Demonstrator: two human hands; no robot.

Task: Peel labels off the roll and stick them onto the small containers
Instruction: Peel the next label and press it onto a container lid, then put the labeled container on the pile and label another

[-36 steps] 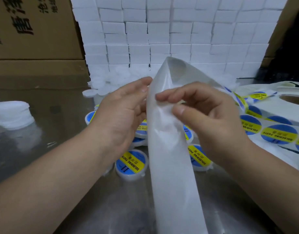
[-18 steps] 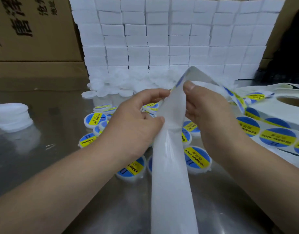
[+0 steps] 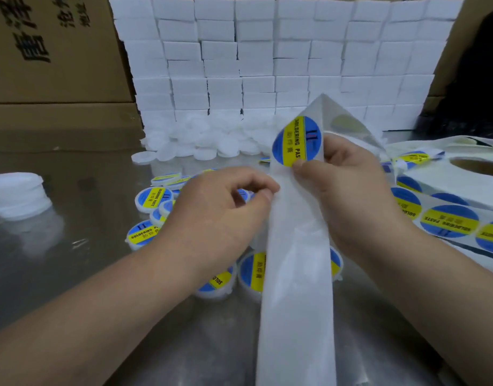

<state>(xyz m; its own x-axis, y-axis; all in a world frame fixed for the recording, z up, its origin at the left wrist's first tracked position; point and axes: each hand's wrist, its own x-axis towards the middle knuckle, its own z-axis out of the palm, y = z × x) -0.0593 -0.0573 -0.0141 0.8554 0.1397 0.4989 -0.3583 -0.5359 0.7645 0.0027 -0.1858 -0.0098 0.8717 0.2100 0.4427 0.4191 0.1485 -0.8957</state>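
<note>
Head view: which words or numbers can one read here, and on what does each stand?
"SOLDERING PAS" and "II": lifted label, rest covered.
"SOLDERING PASTE": labelled container.
"SOLDERING PASTE": roll label, upside down.
Chinese print on the labels is too small to read; on the cardboard box it is cropped.

At frame center, the right hand pinches a label while the left hand grips the backing strip.

Room to pass over table at left; blocked centre by tubs, right by roll, behind by boxes.
</note>
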